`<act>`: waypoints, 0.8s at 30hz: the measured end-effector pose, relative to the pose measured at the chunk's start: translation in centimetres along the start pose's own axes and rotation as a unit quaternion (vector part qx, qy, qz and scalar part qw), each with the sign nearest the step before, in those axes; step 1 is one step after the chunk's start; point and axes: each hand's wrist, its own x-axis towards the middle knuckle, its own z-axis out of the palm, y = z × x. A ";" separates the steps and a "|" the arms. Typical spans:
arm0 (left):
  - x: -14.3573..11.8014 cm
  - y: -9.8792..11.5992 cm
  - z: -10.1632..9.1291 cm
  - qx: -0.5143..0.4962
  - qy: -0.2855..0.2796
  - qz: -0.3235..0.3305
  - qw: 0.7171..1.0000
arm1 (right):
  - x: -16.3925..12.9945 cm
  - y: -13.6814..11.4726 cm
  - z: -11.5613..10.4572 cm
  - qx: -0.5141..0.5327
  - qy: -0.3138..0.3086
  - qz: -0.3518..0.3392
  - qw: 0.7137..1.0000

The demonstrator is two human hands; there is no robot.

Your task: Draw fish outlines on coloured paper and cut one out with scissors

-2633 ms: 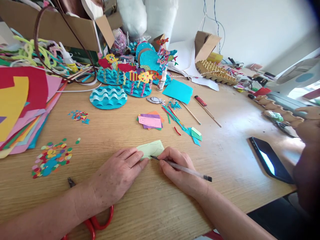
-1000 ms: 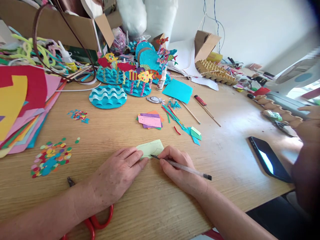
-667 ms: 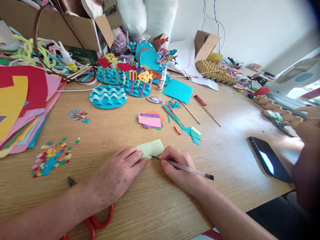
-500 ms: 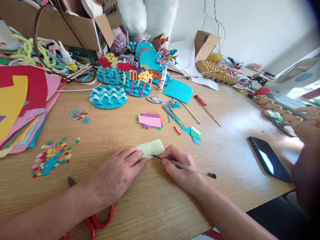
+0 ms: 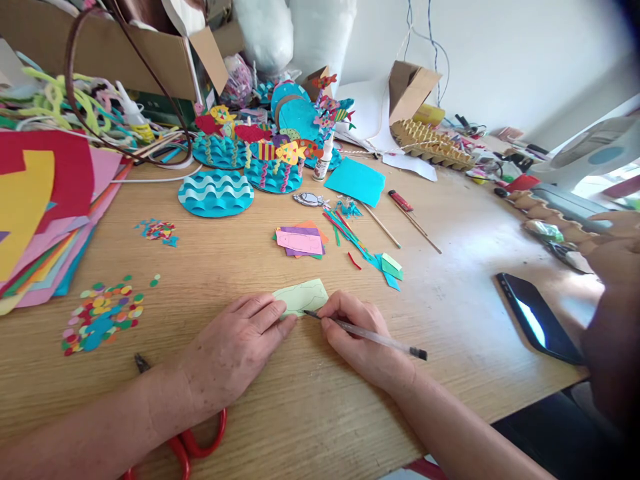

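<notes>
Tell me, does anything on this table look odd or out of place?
Mostly it is craft clutter, but the red scissors lie half hidden under the left forearm, with the handles near the table edge. The phone also sits close to that edge. Confetti dots lie scattered loose left of the left hand.

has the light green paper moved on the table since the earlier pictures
No. The light green paper lies at the same spot, below the pink paper stack, pinned by the left hand.
</notes>
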 end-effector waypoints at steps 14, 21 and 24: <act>-0.1 0.0 0.2 -0.004 0.000 -0.001 1.000 | -0.1 0.1 -0.1 0.020 0.012 0.009 1.000; -0.3 0.0 0.2 -0.002 -0.009 -0.010 1.000 | -0.1 0.4 -0.3 0.148 0.008 0.063 0.987; -0.4 0.0 0.1 0.005 -0.019 -0.019 1.000 | 0.5 0.1 -1.0 0.231 0.001 0.078 0.970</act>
